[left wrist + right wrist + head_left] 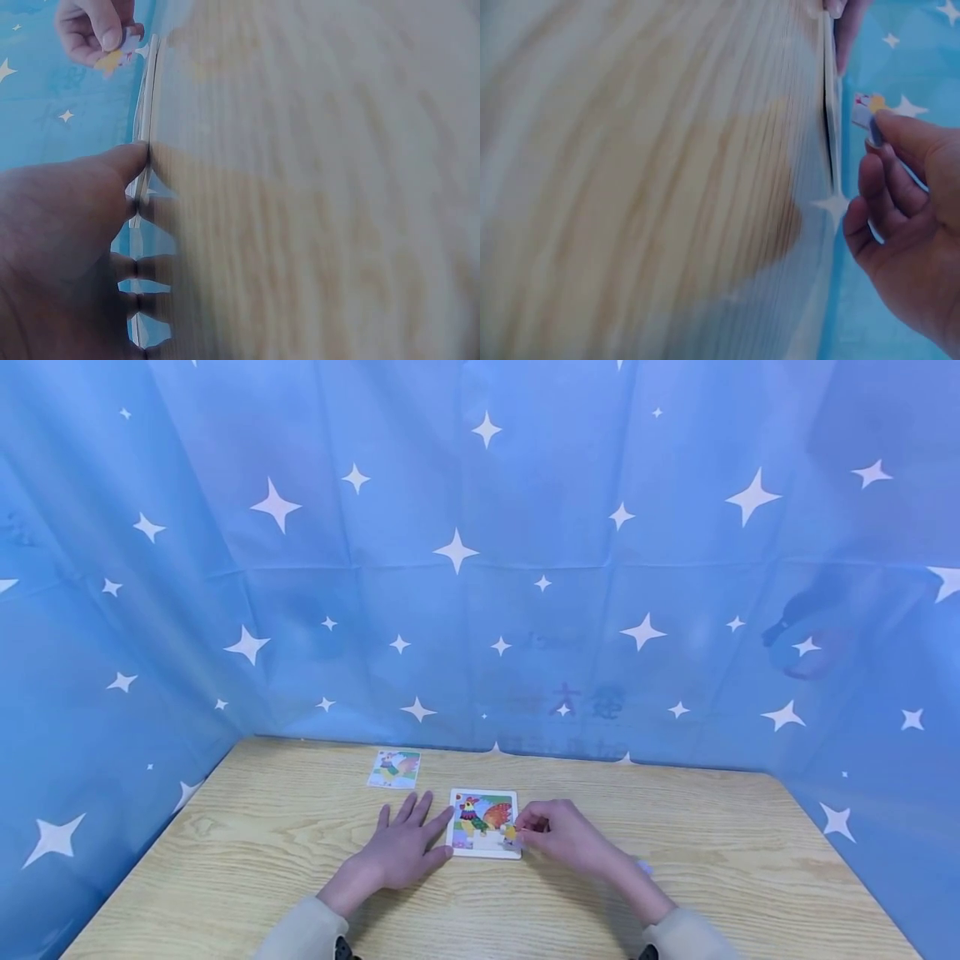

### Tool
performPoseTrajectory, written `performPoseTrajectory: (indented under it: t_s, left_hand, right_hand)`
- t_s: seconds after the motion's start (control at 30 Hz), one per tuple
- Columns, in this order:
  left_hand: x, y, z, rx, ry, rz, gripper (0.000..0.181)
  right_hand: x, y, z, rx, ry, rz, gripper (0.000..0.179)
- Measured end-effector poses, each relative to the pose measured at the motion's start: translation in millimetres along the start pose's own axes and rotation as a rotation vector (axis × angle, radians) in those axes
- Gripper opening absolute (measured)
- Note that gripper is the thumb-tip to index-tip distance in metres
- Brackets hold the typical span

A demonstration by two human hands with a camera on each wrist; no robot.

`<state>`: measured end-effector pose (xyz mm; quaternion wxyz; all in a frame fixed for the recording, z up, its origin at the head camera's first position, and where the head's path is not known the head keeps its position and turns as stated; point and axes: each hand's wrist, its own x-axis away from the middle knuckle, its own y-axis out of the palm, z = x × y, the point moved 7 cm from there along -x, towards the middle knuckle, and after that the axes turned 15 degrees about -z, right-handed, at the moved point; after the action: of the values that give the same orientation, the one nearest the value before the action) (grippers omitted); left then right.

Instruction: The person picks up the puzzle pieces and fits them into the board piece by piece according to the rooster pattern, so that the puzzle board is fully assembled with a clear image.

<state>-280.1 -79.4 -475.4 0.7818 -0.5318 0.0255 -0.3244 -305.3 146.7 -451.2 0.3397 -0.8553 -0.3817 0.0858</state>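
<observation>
A white-framed jigsaw puzzle [486, 797] with a rooster picture lies flat on the table; a pale patch without picture shows along its lower part. My left hand [403, 849] rests on the table with fingers spread, its thumb and index fingertip touching the frame's left edge. Between thumb and fingers my right hand [558, 835] pinches a puzzle piece [510, 833] above the tray's lower right. In the right wrist view that puzzle piece [863, 111] shows pale lilac and yellow, raised off the tabletop; the left wrist view shows the puzzle piece [112, 61] too.
A picture card [394, 769] with a similar rooster lies behind the left hand. Partly hidden by the right forearm is a small lilac piece [645, 867]. A blue curtain with white stars [480, 560] hangs behind the wooden table [712, 835].
</observation>
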Motion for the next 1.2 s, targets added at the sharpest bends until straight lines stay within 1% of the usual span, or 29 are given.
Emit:
performPoseTrajectory:
  t_s: [0.23, 0.47, 0.7, 0.83, 0.93, 1.07, 1.2]
  left_hand:
    - [1.4, -0.4, 1.5, -0.006, -0.001, 0.001, 0.063]
    - [-0.3, -0.5, -0.5, 0.001, -0.002, -0.004, 0.061]
    - [1.5, -1.4, 0.9, 0.000, -0.005, -0.004, 0.062]
    - [0.2, -0.9, 0.3, -0.005, -0.003, -0.001, 0.063]
    - [-2.9, 1.5, -3.0, -0.014, 0.005, 0.011, 0.064]
    - [-4.9, 3.7, -5.3, -0.025, -0.001, 0.008, 0.065]
    - [-3.0, 1.3, -2.5, -0.018, -0.011, -0.001, 0.063]
  right_hand:
    - [-17.9, 9.3, -5.4, 0.029, -0.007, -0.019, 0.002]
    - [-30.8, 15.6, -9.2, 0.021, -0.019, -0.047, 0.007]
    - [-36.4, 19.3, -10.9, 0.022, -0.041, -0.071, 0.007]
    - [-38.3, 20.3, -11.4, 0.014, -0.055, -0.077, 0.007]
    - [-39.6, 20.8, -12.1, 0.004, -0.064, -0.076, 0.006]
    - [-41.5, 21.8, -11.2, 0.012, -0.055, -0.072, 0.006]
    - [-42.9, 22.1, -10.6, 0.035, -0.041, -0.060, 0.006]
